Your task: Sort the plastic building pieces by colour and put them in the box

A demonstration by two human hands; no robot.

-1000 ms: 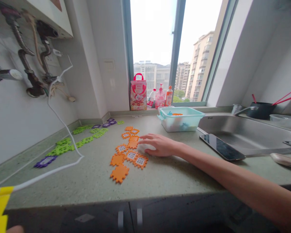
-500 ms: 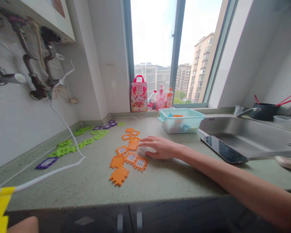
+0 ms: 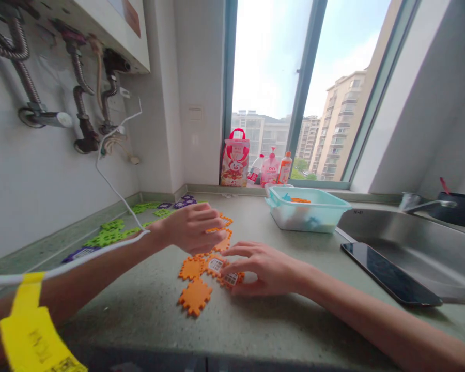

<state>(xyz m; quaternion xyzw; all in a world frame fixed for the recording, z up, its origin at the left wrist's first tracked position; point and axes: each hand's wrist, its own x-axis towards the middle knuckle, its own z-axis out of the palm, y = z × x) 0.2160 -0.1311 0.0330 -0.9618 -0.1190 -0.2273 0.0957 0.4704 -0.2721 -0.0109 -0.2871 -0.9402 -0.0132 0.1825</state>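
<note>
Several orange interlocking foam puzzle tiles (image 3: 195, 297) lie on the counter in a loose group, some plain and some with white window patterns. My left hand (image 3: 196, 227) is over the upper part of the group, its fingers curled in; whatever they hold, if anything, is hidden. Low on the right of the group is my right hand (image 3: 261, 268). Its fingers are apart, with the fingertips on or just over a window-patterned orange tile (image 3: 231, 279). Behind my left forearm lie green puzzle tiles (image 3: 106, 235) and purple puzzle tiles (image 3: 81, 253), partly covered.
A light blue plastic tub (image 3: 310, 212) holding some pieces stands behind my right hand. A phone (image 3: 387, 274) lies by the steel sink (image 3: 375, 227). A white cable (image 3: 116, 191) crosses my left forearm. Bottles (image 3: 270, 169) and a pink bag (image 3: 235, 163) stand at the window.
My left hand has come in from the lower left to the orange tiles. My right hand has moved down toward the window-patterned tiles. The view has shifted.
</note>
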